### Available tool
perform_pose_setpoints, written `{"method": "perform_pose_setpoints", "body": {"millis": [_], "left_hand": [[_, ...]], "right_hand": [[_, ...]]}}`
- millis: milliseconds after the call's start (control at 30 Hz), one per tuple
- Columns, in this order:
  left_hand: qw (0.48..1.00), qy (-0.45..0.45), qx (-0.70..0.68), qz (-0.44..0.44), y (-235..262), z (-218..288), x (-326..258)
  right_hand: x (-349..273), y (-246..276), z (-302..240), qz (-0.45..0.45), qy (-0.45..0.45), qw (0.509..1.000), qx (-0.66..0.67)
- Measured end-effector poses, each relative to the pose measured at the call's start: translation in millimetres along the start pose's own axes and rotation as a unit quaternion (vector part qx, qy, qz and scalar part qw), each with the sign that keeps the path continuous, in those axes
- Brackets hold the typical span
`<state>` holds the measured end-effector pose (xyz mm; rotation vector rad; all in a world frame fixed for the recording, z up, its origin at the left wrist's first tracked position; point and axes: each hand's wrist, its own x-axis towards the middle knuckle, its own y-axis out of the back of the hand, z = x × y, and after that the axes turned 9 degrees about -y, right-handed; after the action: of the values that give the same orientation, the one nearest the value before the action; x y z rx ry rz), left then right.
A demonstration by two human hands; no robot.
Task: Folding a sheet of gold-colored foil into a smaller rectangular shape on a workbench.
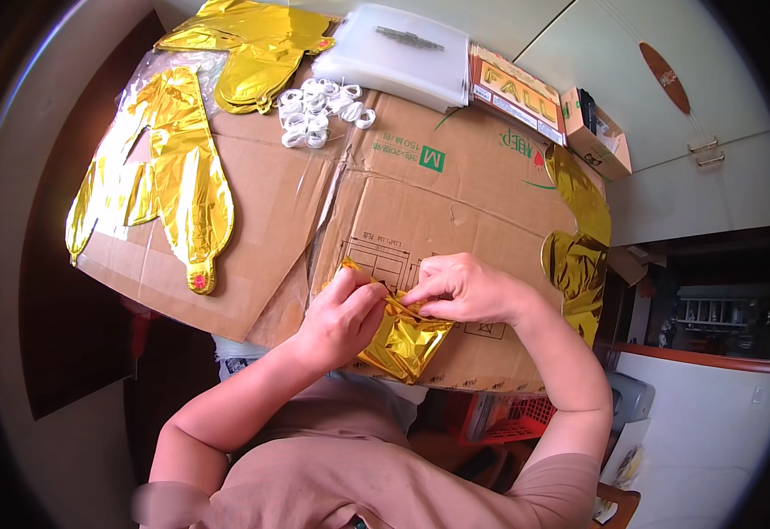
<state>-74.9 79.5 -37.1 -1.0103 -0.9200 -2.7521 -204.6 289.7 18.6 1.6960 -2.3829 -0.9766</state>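
Note:
Between my hands, at the near edge of the cardboard, is a crumpled, partly folded gold foil balloon. My left hand is closed on its upper left part, with the fingers curled in. On its upper right edge my right hand pinches the foil between thumb and fingers. The lower part of the foil hangs down toward me past the hands. A flat, letter-shaped gold foil balloon lies at the left. At the far left lies more gold foil, and another foil balloon drapes over the right edge.
Flattened cardboard covers the work surface, with a seam down its middle. Several small white string coils lie near a translucent plastic stack. A printed box and a small open carton stand at the back right. Below is a red basket.

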Motion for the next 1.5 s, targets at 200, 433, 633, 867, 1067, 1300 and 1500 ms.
{"method": "perform_pose_setpoints", "body": {"millis": [200, 433, 633, 867, 1067, 1300, 1500], "left_hand": [[1.0, -0.007, -0.007, 0.003, 0.4, -0.2, -0.3], [0.999, -0.011, -0.029, 0.01, 2.2, 1.4, 0.2], [0.999, -0.028, -0.016, 0.005, 2.4, 0.2, -0.2], [0.999, -0.015, -0.025, 0.022, -2.8, -2.5, -3.3], [0.999, -0.035, -0.024, -0.025, 1.0, 1.7, 3.0], [0.995, -0.073, 0.028, -0.058, 0.3, -2.3, 1.1], [0.988, -0.09, 0.075, -0.1, 0.3, -0.7, 1.1]], "right_hand": [[-0.2, -9.0, 3.3, 0.054, 0.039, 0.993, -0.102], [3.0, -12.2, 8.1, 0.094, 0.114, 0.973, -0.178], [3.6, -10.8, 9.2, 0.081, 0.111, 0.973, -0.183], [5.9, -10.5, 3.5, 0.062, 0.072, 0.984, -0.147], [3.6, -2.4, 0.9, 0.012, 0.038, 0.989, -0.141], [-5.3, 11.1, -11.4, -0.073, -0.055, 0.994, -0.064], [-9.3, 12.5, -12.4, -0.073, -0.086, 0.993, -0.022]]}}
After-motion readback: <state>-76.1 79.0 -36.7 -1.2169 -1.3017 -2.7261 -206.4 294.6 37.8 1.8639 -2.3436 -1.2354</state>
